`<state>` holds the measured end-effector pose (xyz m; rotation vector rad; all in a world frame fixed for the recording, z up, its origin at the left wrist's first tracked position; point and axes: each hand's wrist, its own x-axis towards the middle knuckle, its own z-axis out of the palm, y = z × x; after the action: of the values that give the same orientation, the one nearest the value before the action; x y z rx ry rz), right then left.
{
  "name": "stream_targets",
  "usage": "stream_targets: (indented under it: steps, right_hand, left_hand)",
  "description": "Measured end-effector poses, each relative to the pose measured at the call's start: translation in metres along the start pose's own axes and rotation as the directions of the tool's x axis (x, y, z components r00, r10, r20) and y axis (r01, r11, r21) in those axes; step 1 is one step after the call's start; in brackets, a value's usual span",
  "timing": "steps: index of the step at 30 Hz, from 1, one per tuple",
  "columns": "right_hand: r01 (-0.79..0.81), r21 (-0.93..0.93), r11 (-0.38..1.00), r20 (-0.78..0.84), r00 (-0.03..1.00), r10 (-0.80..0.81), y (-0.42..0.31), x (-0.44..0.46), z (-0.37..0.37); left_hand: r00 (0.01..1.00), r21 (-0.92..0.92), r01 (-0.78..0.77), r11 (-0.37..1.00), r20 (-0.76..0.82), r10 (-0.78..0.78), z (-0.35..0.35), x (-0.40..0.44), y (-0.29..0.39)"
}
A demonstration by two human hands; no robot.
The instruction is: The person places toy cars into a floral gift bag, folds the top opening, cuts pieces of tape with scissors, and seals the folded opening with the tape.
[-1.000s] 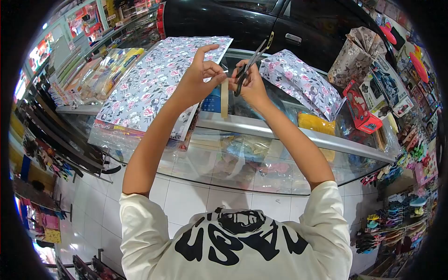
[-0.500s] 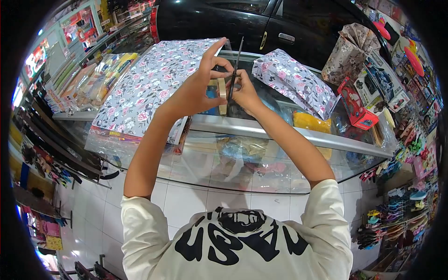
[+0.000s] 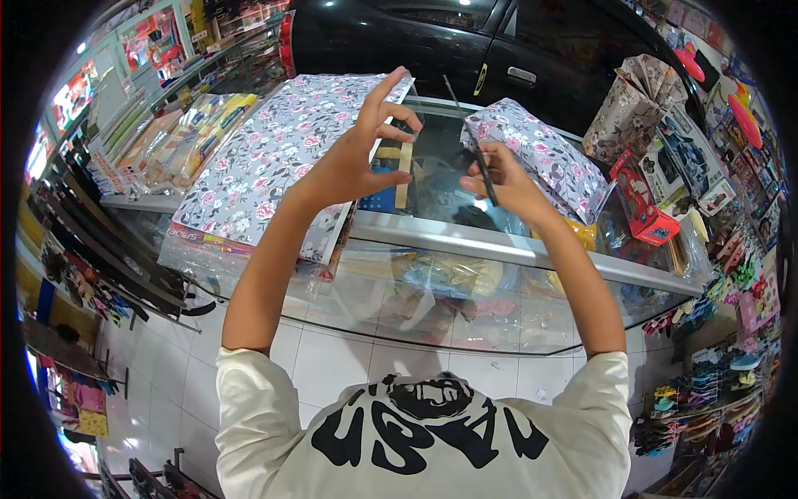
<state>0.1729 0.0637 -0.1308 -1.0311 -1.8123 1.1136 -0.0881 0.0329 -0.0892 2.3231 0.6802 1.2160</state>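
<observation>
Nearest: white shirt (image 3: 424,441) with black lettering, tiled floor beyond it. Then the glass display bench (image 3: 453,233) with a metal rail. Inside it: clear plastic bags (image 3: 449,274) with pale yellow and bluish contents, exact items can't tell.

Left hand (image 3: 362,158): grip wide open, thumb well apart from curved fingers, no hold visible. Thumb overlaps a beige strip (image 3: 403,187) beside a blue item; contact can't tell.

Right hand (image 3: 507,179): grip closed around dark scissors (image 3: 475,143), which sit above the bench glass, blades pointing away from the person.

Left on bench: floral sheet (image 3: 274,141) over plastic-wrapped packs (image 3: 208,254); more clear packs (image 3: 195,133) left of it, yellow and pale contents. Right: floral parcel (image 3: 532,145) just beyond right hand, contents hidden; yellow bundle (image 3: 586,237) partly behind right forearm. Further right, 2 boxes: red box (image 3: 652,220) and picture-printed box (image 3: 694,154), contents can't tell. Behind: brownish floral bag (image 3: 623,108), upright, top gathered, contents hidden. Farthest: black car (image 3: 399,50).
</observation>
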Motion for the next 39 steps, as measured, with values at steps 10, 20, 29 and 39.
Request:
stream_targets:
  steps: [10, 20, 29, 39]
  right_hand:
    - [0.052, -0.486, 0.873, 0.177, 0.983, 0.040, -0.036, -0.030, -0.067]
    - [0.236, -0.684, 0.691, 0.357, 0.933, 0.034, -0.060, 0.004, -0.087]
    - [0.352, -0.623, 0.699, 0.475, 0.880, -0.020, -0.066, 0.034, -0.084]
    - [0.459, -0.608, 0.648, 0.496, 0.857, -0.142, -0.067, 0.043, -0.082]
  left_hand:
    - [0.998, -0.061, 0.054, 0.997, -0.006, -0.055, -0.004, 0.012, -0.002]
    - [0.994, 0.034, 0.100, 0.994, 0.030, -0.102, 0.000, 0.021, 0.008]
    - [0.993, 0.033, 0.116, 0.993, 0.010, -0.116, 0.002, 0.023, 0.006]
    - [0.987, 0.025, 0.145, 0.989, -0.077, -0.143, 0.007, 0.021, 0.001]
